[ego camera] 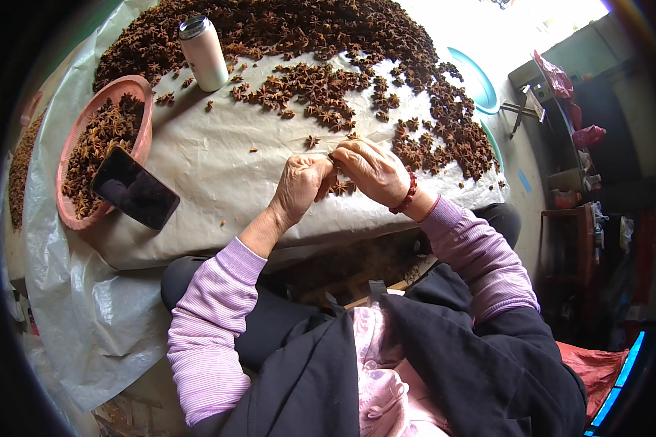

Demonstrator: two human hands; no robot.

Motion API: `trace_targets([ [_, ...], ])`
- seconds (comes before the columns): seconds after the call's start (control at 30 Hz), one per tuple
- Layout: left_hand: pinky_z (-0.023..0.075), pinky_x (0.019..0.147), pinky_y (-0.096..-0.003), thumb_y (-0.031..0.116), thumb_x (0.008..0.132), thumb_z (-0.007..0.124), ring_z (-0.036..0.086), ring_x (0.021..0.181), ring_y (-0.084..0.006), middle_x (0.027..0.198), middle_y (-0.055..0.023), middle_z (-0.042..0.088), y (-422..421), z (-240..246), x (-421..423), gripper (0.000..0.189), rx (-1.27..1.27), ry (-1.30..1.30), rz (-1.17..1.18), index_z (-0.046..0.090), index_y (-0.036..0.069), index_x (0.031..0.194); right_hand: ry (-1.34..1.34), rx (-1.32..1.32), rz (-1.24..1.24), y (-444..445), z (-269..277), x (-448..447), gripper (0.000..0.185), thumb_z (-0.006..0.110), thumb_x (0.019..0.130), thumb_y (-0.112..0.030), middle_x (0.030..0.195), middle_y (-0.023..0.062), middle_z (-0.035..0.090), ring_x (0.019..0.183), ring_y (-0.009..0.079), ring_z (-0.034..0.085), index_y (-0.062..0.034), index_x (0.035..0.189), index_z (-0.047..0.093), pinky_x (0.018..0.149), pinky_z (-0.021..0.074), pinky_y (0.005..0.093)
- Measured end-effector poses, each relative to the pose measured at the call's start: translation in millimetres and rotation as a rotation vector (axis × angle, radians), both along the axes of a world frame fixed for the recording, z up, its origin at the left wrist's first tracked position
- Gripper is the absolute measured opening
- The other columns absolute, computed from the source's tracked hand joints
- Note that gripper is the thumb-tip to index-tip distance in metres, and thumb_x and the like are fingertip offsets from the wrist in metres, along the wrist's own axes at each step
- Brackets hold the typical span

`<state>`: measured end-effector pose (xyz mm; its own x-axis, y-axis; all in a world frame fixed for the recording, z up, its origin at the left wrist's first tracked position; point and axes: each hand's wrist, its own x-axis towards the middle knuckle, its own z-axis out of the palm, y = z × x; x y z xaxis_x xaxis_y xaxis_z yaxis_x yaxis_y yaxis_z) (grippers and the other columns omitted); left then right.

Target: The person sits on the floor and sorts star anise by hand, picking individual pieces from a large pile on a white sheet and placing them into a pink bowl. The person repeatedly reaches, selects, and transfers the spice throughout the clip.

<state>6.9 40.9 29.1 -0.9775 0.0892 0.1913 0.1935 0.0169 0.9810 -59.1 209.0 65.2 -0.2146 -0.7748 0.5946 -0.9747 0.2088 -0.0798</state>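
Observation:
Both my hands meet above the near part of a cloth-covered table [197, 147]. Between their fingertips is a small dark piece, probably star anise [332, 158], mostly hidden by the fingers. My left hand [302, 183] is closed around its near side, and my right hand [373, 170], with a red bead bracelet [410, 194] at the wrist, pinches it from the other side. A few star anise pods [341, 187] lie just under my hands, and a single pod [312, 142] sits beyond them. Loose star anise [322, 90] spreads farther back, up to a large heap [284, 24].
On the left, a pink plastic basket [148, 117] holds star anise, with a black smartphone [136, 188] resting on its near rim. A pale tumbler [205, 54] stands behind. Clear plastic sheeting [87, 306] hangs at the left; a blue basin [478, 82] is beyond the right edge.

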Motion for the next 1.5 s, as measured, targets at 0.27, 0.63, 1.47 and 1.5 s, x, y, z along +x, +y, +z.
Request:
trace_targets([
  [0.27, 0.0465, 0.053, -0.0372, 0.02, 0.073, 0.064, 0.059, 0.053, -0.0281, 0.056, -0.0086, 0.056, 33.2, 45.3, 49.2, 0.022, -0.204, 0.485, -0.252, 0.051, 0.01, 0.058, 0.066, 0.099, -0.115, 10.4, -9.7, -31.1, 0.024, 0.062, 0.083, -0.008, 0.093, 0.012, 0.062, 0.079, 0.0238, 0.063, -0.0019, 0.106, 0.058, 0.062, 0.054, 0.0323],
  [0.63, 0.0491, 0.064, -0.0422, 0.034, 0.08, 0.066, 0.062, 0.072, -0.0349, 0.071, -0.0162, 0.063, 43.9, 25.4, 56.2, 0.027, -0.588, 0.131, -0.635, 0.067, 0.006, 0.078, -0.297, 0.43, -0.612, -14.1, -76.1, -188.9, 0.014, 0.064, 0.085, -0.018, 0.068, 0.0057, 0.059, 0.067, 0.0192, 0.055, -0.0066, 0.078, 0.068, 0.063, 0.0461, 0.0347],
  [1.47, 0.0519, 0.08, -0.0417, 0.003, 0.084, 0.052, 0.065, 0.088, -0.0355, 0.097, -0.0228, 0.064, -29.0, -16.5, -5.6, 0.032, -0.418, 0.286, 0.183, 0.056, 0.0, 0.115, -0.687, 0.276, -0.061, -45.4, -1.7, -12.1, 0.004, 0.057, 0.081, -0.003, 0.067, 0.0052, 0.055, 0.063, 0.0132, 0.049, -0.0002, 0.083, 0.058, 0.058, 0.0422, 0.0311],
  [1.5, 0.0517, 0.08, -0.0417, 0.004, 0.084, 0.052, 0.065, 0.086, -0.0353, 0.092, -0.0223, 0.065, -29.0, 3.7, 3.7, 0.026, -0.494, 0.046, 0.039, 0.058, 0.0, 0.109, -0.705, 0.289, -0.044, -34.4, -7.5, -14.0, 0.005, 0.057, 0.081, -0.002, 0.068, 0.0059, 0.056, 0.063, 0.0136, 0.05, 0.0004, 0.085, 0.059, 0.059, 0.043, 0.0312],
])
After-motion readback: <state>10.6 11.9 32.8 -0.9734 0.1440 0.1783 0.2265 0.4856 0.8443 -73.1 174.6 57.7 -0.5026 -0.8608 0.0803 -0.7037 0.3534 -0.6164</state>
